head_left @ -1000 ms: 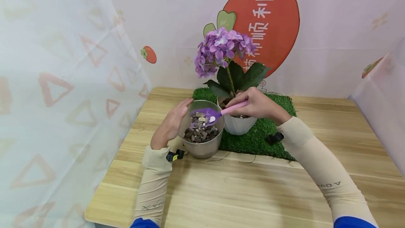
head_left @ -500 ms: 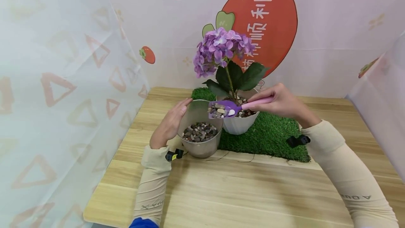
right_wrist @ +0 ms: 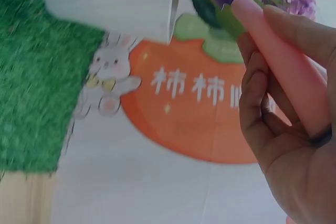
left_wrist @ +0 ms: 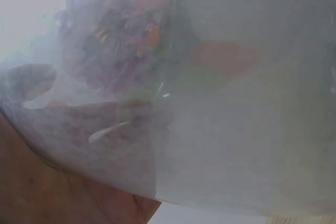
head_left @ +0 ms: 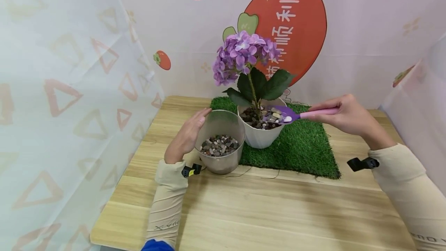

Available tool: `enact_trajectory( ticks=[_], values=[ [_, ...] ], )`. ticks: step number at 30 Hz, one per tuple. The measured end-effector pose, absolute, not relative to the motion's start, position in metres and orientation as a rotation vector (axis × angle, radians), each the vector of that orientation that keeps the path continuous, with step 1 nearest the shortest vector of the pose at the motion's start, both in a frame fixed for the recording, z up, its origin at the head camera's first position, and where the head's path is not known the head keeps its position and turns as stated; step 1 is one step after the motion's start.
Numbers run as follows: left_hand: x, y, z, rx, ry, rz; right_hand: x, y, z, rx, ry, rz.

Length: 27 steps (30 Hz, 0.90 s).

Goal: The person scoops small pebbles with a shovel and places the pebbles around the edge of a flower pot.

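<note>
My right hand [head_left: 348, 115] grips the pink handle [head_left: 318, 113] of a purple scoop [head_left: 292, 116]; its blade, loaded with pebbles [head_left: 275, 115], is over the right side of the white flower pot [head_left: 262, 136]. A purple hydrangea [head_left: 244, 51] with dark leaves stands in that pot among soil and stones. My left hand [head_left: 186, 134] lies with extended fingers against the left side of a translucent bucket [head_left: 223, 164], which holds loose pebbles [head_left: 219, 145]. In the right wrist view my right hand [right_wrist: 294, 114] has its fingers curled round the handle [right_wrist: 283, 61].
The white pot stands on a green turf mat [head_left: 296, 154], right beside the bucket. Both are on a wooden table [head_left: 244, 212]. A printed curtain [head_left: 195, 22] hangs behind, with more sheeting at the left and right sides.
My right hand has moved right, carrying the loaded scoop up out of the bucket and across to the flower pot. My left hand has stayed at the bucket.
</note>
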State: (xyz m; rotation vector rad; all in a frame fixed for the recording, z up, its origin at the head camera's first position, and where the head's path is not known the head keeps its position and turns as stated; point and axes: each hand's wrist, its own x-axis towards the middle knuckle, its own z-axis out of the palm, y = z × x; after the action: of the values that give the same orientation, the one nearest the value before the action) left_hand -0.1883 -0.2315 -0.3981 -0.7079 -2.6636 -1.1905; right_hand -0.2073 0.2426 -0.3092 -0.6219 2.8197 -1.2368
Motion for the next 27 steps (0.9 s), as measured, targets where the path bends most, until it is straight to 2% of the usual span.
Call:
enact_trajectory(
  ticks=[6, 11, 21, 27],
  values=[
    [-0.188, -0.231, -0.397, -0.714, -2.667, -1.187, -0.206, 0.267, -0.31, -0.498, 2.886, -1.146],
    [-0.188, -0.231, -0.398, -0.708, -2.663, -1.181, -0.207, 0.274, -0.303, -0.514, 2.927, -1.073],
    [-0.188, -0.232, -0.401, -0.714, -2.638, -1.192, -0.215, 0.264, -0.277, -0.597, 2.979, -0.828],
    [-0.189, -0.232, -0.401, -0.717, -2.64, -1.189, -0.219, 0.254, -0.265, -0.558, 2.993, -0.708]
  ],
)
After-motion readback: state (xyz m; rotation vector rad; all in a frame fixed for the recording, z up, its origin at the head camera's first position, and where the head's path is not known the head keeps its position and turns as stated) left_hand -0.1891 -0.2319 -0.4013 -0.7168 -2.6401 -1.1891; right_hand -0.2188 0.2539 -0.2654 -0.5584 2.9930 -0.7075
